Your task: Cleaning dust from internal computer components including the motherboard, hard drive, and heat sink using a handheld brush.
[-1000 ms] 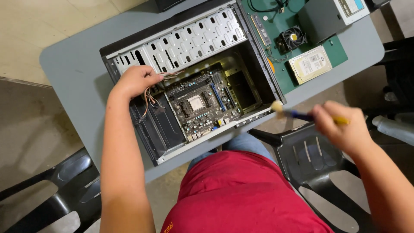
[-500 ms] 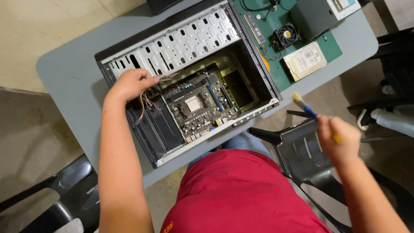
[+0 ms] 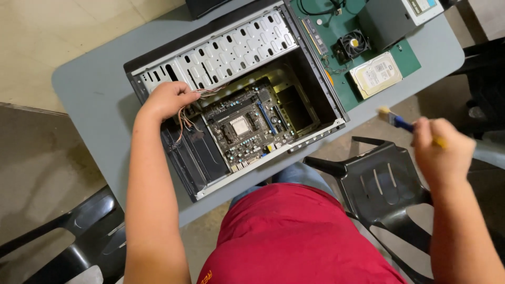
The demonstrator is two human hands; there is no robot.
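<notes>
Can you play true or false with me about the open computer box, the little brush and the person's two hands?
1. The left hand rests inside the open black metal computer case, on a bundle of thin coloured wires. True.
2. The right hand holds a screwdriver. False: its grip is on a small blue-handled paintbrush.
3. The brush bristles touch the green circuit board in the case. False: the brush is off to the side, away from the case and past the grey table's edge.
4. A silver rectangular hard drive lies on a green mat beside the case. True.
5. A black plastic chair stands under the right hand. True.
</notes>
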